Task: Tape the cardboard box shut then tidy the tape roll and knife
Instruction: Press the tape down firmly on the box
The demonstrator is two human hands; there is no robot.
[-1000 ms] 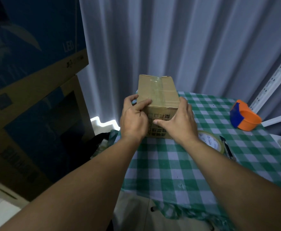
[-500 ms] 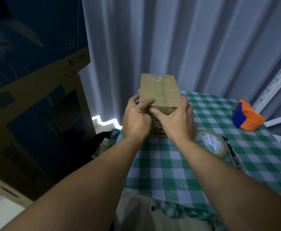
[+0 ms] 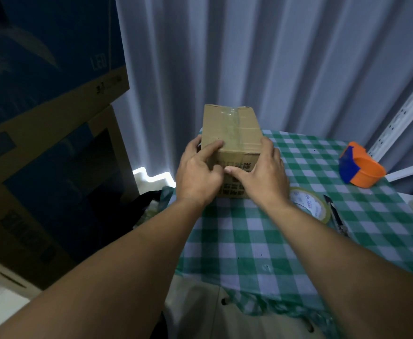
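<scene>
A small brown cardboard box (image 3: pixel 230 129) stands on the green checked tablecloth (image 3: pixel 261 241) at the table's far left, with a strip of clear tape along its closed top. My left hand (image 3: pixel 199 173) grips its near left corner, thumb on the top. My right hand (image 3: pixel 261 174) lies flat against its near face and right side, thumb pressed on the front. A tape roll (image 3: pixel 309 204) lies flat just right of my right wrist. A dark utility knife (image 3: pixel 335 215) lies beside the roll.
An orange and blue container (image 3: pixel 360 171) sits at the table's far right. Large printed cartons (image 3: pixel 48 143) stand stacked on the left. Grey curtains hang behind. A white slotted rail (image 3: pixel 401 111) leans at the right.
My right hand has slid down from the top front edge onto the front face. My left thumb has stretched along the top. The box stays in place.
</scene>
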